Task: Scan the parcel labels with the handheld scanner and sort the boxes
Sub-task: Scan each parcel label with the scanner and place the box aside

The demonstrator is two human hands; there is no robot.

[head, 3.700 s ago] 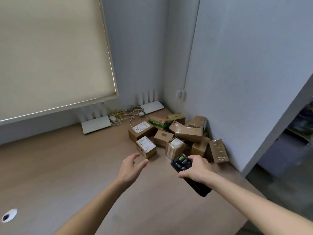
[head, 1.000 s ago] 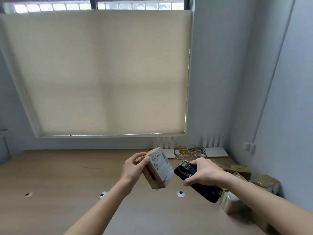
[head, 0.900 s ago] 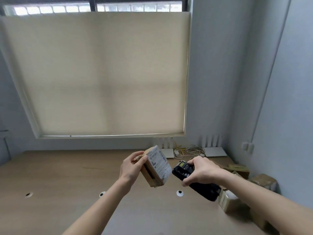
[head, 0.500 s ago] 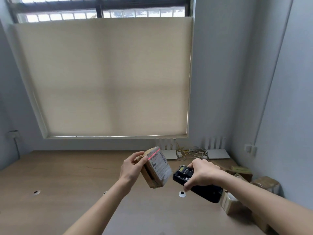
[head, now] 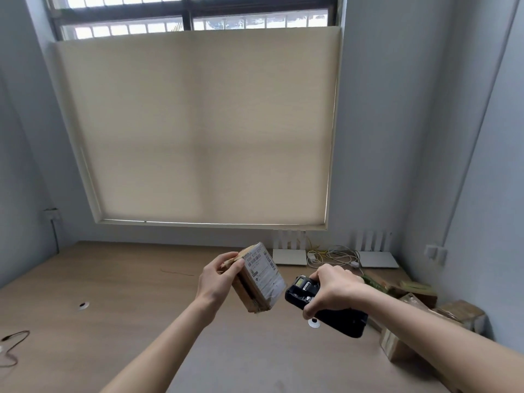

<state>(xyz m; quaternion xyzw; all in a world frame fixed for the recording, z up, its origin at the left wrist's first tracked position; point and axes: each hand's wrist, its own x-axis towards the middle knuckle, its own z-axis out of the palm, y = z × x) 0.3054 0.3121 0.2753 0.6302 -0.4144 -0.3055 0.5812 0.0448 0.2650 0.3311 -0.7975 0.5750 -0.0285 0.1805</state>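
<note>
1. A pale blind [head: 195, 129] is covering most of the window above a wooden desk [head: 113, 321].
2. Boxes [head: 425, 313] are lying piled in the right corner.
3. The left hand [head: 217, 280] is gripping a small parcel [head: 255, 282] above the desk, tilted, its label [head: 265, 272] facing right.
4. The right hand [head: 333, 289], fingers wrapped around it, is holding the scanner [head: 323, 304], nose pointing left at the label, long axis running down-right.

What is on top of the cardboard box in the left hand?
A white label with barcodes covers the face of the box turned toward the scanner. The left hand hides the far side.
</note>
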